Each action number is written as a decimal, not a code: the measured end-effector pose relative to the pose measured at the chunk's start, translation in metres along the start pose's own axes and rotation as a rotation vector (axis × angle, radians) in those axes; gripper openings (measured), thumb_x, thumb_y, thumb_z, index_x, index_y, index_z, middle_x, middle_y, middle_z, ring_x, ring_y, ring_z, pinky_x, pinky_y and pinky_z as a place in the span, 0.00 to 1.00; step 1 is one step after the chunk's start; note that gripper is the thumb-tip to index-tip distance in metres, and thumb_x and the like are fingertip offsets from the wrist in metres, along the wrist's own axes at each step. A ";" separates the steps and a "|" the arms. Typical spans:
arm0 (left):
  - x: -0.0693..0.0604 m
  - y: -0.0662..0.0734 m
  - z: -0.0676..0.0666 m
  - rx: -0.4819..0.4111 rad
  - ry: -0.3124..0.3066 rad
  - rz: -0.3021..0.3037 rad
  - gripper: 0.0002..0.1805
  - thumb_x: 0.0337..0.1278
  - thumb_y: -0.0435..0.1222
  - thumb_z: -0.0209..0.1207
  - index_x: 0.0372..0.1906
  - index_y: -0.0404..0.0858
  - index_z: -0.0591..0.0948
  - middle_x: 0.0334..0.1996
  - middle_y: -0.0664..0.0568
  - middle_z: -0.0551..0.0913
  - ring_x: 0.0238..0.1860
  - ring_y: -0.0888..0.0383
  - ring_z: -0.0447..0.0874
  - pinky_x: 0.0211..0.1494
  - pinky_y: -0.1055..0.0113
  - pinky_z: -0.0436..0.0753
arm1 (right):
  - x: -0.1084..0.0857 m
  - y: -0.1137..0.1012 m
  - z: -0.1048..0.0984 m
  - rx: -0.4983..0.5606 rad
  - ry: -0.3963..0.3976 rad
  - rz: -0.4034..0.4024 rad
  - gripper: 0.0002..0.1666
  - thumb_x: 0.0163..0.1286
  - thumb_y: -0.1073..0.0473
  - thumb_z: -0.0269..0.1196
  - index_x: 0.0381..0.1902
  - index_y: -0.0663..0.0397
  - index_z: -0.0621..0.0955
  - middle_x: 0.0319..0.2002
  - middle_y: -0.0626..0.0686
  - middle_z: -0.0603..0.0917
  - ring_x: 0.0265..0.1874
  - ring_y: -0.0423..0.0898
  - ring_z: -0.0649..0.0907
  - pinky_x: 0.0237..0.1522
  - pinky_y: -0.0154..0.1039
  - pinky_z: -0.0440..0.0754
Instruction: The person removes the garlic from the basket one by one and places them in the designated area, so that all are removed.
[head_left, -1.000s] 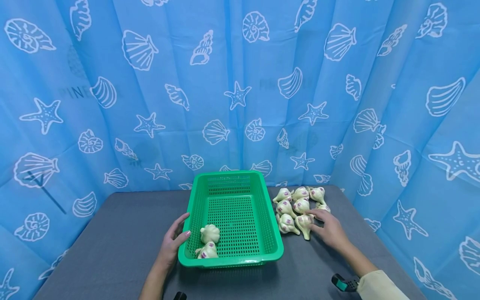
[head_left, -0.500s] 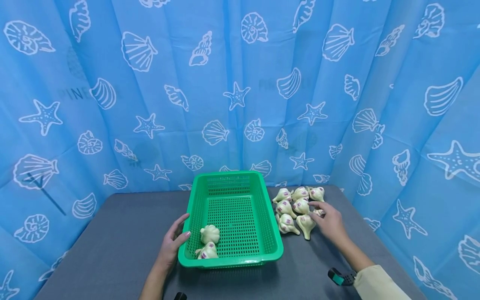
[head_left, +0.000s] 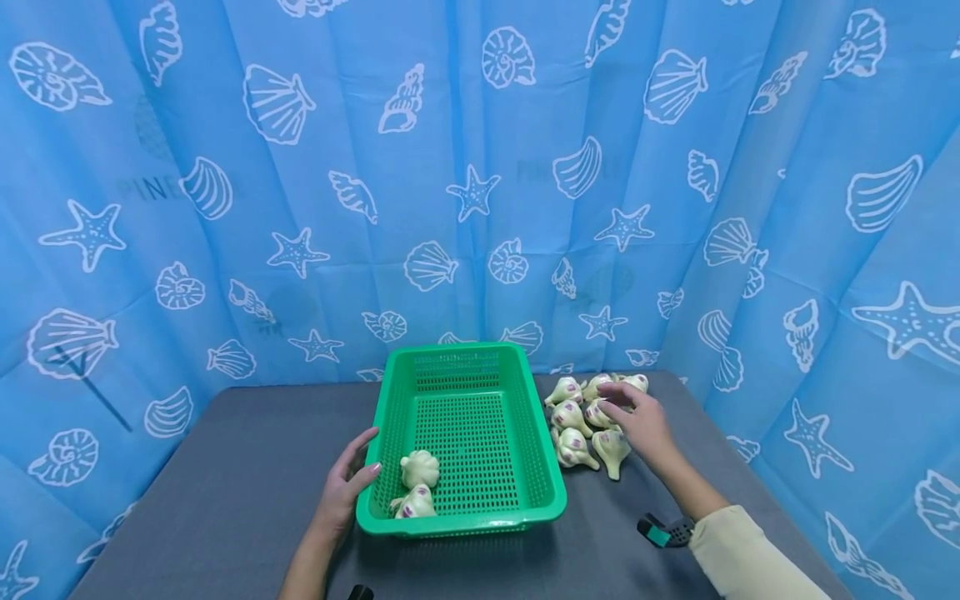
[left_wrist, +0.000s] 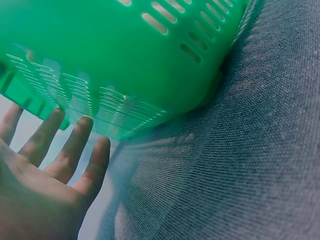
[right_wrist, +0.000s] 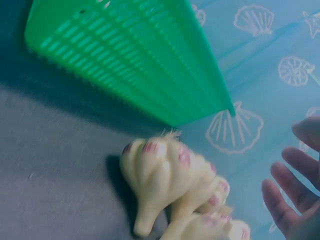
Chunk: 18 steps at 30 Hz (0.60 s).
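A green plastic basket (head_left: 463,522) with slotted walls rests on the grey cloth. Two garlic bulbs (head_left: 420,468) lie inside it, in the near left corner. At its left side is my left hand (head_left: 341,492), thumb and fingers spread at the rim; in the left wrist view its fingers (left_wrist: 75,145) are straight along the slotted wall. Right of the basket, several garlic bulbs (head_left: 573,448) with purple marks sit in a cluster. Over the far right part of that cluster hovers my right hand (head_left: 643,423), hiding some bulbs. Its fingers (right_wrist: 295,180) hold nothing in the right wrist view.
A blue curtain (head_left: 472,125) with white shell prints hangs behind and beside the grey-covered table (head_left: 225,483). A black strap with a teal patch (head_left: 660,533) is at the right wrist.
My right hand has moved away from the near bulbs toward the far left side of the cluster, uncovering a near bulb. The left hand and basket have stayed put.
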<state>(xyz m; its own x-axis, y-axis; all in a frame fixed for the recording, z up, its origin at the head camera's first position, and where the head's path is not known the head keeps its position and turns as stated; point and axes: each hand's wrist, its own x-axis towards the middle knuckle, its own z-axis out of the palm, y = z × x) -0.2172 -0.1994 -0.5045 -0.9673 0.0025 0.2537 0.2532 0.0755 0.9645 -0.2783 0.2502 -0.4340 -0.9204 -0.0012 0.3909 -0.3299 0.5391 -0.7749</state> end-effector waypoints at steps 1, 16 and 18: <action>0.000 0.000 0.000 -0.002 -0.002 0.002 0.29 0.67 0.32 0.54 0.72 0.39 0.65 0.66 0.36 0.68 0.55 0.61 0.73 0.52 0.68 0.75 | 0.002 -0.002 0.001 0.035 -0.023 0.000 0.17 0.70 0.60 0.62 0.54 0.63 0.80 0.48 0.63 0.82 0.46 0.54 0.80 0.39 0.40 0.81; 0.001 -0.001 0.002 0.004 -0.001 0.012 0.29 0.67 0.32 0.54 0.72 0.39 0.65 0.65 0.36 0.69 0.55 0.61 0.73 0.52 0.68 0.75 | 0.031 -0.042 0.023 0.293 -0.242 -0.033 0.19 0.71 0.61 0.61 0.58 0.63 0.77 0.50 0.64 0.80 0.46 0.54 0.81 0.41 0.41 0.81; 0.001 -0.001 0.002 -0.004 -0.003 0.018 0.29 0.67 0.31 0.54 0.72 0.38 0.65 0.64 0.36 0.69 0.55 0.61 0.73 0.52 0.67 0.75 | 0.037 -0.049 0.028 0.302 -0.265 -0.038 0.20 0.71 0.60 0.61 0.58 0.62 0.77 0.51 0.64 0.80 0.47 0.55 0.81 0.41 0.41 0.81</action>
<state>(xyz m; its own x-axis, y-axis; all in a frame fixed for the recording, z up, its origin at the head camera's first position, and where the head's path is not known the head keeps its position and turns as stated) -0.2186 -0.1974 -0.5050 -0.9627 0.0072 0.2705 0.2703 0.0711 0.9602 -0.3015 0.2002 -0.3950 -0.9156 -0.2549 0.3111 -0.3752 0.2631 -0.8888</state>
